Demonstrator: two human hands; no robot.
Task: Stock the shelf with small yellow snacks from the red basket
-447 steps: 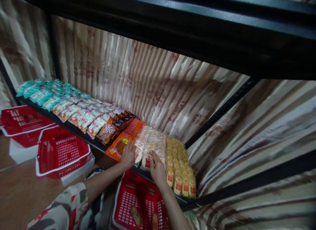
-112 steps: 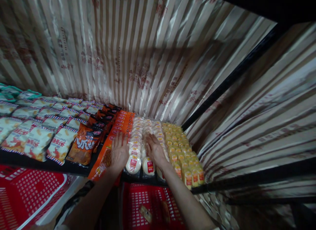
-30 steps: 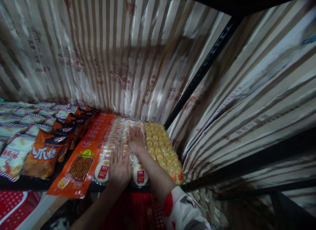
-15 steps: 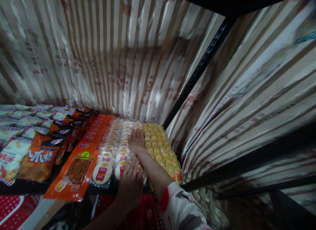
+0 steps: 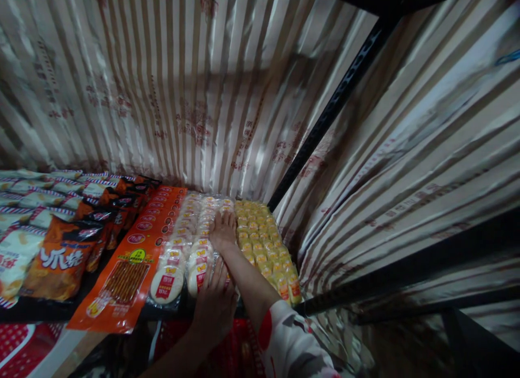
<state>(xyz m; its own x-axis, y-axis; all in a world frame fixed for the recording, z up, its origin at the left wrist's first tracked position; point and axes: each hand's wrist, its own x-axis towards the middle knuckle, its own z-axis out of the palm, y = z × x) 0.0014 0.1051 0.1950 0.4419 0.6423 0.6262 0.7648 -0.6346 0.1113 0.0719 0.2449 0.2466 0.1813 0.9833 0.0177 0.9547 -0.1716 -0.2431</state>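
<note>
Several rows of wrapped white rice crackers (image 5: pixel 168 283) with red labels lie on the dark shelf. My right hand (image 5: pixel 223 233) is open, resting palm down on the rear part of a rice cracker row with its fingers stretched toward the back. Closer to the shelf's front edge, my left hand (image 5: pixel 215 297) lies with straight fingers over the front crackers, partly covering them. Small yellow-wrapped snacks (image 5: pixel 262 242) stand in rows just right of my right hand. To the left of the crackers is an orange packet of brown sticks (image 5: pixel 125 280).
Orange chip bags (image 5: pixel 60 261) and pale striped bags (image 5: pixel 20 253) fill the shelf's left side. Striped curtains (image 5: pixel 182 85) hang behind and to the right. A black metal post (image 5: pixel 325 126) rises at the back right corner. Red dotted baskets (image 5: pixel 28 345) sit below.
The view has shifted slightly. Both hands stay on the rice crackers in almost the same position, with only a slight movement of the right fingers.
</note>
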